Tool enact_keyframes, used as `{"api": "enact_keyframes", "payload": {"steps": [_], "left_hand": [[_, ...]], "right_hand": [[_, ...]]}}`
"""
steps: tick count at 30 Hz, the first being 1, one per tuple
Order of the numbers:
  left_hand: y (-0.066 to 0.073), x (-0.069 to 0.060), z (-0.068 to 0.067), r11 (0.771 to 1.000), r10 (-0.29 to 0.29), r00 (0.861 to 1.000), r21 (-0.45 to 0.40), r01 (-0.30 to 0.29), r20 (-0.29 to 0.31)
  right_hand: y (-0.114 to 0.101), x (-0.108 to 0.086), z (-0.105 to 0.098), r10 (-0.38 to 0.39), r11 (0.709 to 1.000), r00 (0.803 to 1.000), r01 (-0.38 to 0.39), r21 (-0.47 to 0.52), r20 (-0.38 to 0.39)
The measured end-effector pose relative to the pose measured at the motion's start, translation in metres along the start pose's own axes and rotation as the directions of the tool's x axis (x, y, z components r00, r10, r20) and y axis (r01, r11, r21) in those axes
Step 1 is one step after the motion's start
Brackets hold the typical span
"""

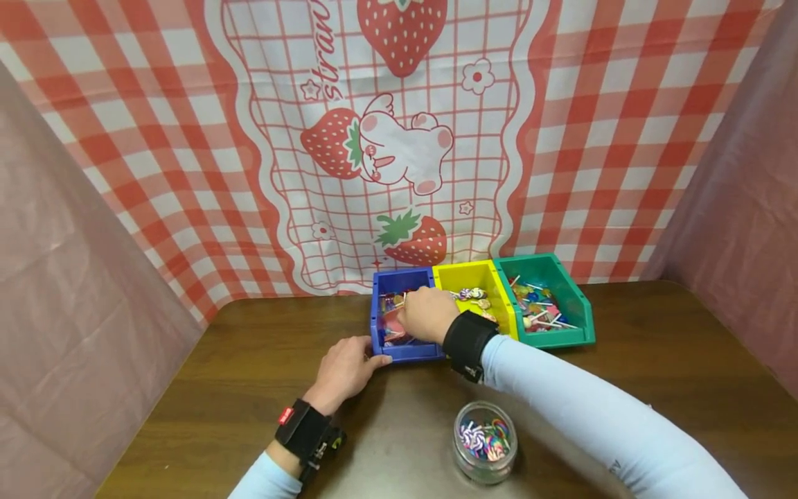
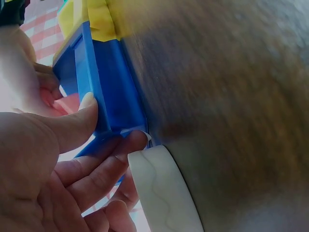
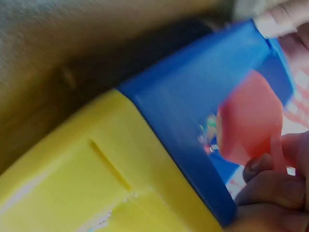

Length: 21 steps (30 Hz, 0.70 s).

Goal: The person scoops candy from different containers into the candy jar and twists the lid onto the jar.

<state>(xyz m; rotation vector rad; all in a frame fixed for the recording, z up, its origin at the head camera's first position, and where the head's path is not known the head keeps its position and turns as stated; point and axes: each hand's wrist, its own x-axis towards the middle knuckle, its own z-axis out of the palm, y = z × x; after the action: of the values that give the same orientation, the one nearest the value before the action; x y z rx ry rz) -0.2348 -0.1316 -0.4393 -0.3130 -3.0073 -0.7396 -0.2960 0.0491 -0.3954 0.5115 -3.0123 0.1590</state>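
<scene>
My right hand (image 1: 429, 313) reaches into the blue bin (image 1: 408, 352) and grips the handle of a pink scoop (image 3: 253, 118). The scoop's bowl is inside that bin, among small candy-like pieces. At the bin's front left corner, my left hand (image 1: 345, 366) holds on, its thumb on the front rim and fingers against the outer side, as the left wrist view shows. In front of the bins stands a glass jar (image 1: 485, 463) with colourful swirl lollipop pieces inside, apart from both hands.
A yellow bin (image 1: 508, 315) with swirl pieces joins the blue one's right side. Beyond it is a green bin (image 1: 580, 322) holding small stick lollipops. A checked strawberry cloth (image 1: 399, 201) hangs behind the wooden table (image 1: 249, 388). The right forearm crosses over the table's right side.
</scene>
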Motion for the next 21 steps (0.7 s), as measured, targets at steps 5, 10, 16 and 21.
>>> {"api": "enact_keyframes", "payload": {"steps": [5, 10, 16, 21], "left_hand": [[0.001, 0.0, 0.0, 1.0, -0.011, 1.0, 0.0, 0.011, 0.004], [0.002, 0.001, 0.001, 1.0, -0.02, 1.0, -0.001, 0.02, 0.007], [0.001, 0.001, 0.001, 1.0, -0.029, 0.999, 0.002, 0.029, 0.015], [0.001, 0.002, 0.0, 1.0, -0.024, 1.0, 0.008, 0.024, 0.019]], "right_hand": [[0.011, 0.0, -0.008, 0.065, 0.993, 0.996, -0.071, 0.092, 0.066], [0.018, -0.002, -0.011, 0.059, 0.983, 0.996, -0.071, 0.17, 0.074], [0.025, -0.004, -0.012, 0.06, 0.974, 0.994, -0.078, 0.215, 0.088], [0.039, -0.006, -0.01, 0.052, 0.956, 0.996, -0.073, 0.286, 0.079]]}}
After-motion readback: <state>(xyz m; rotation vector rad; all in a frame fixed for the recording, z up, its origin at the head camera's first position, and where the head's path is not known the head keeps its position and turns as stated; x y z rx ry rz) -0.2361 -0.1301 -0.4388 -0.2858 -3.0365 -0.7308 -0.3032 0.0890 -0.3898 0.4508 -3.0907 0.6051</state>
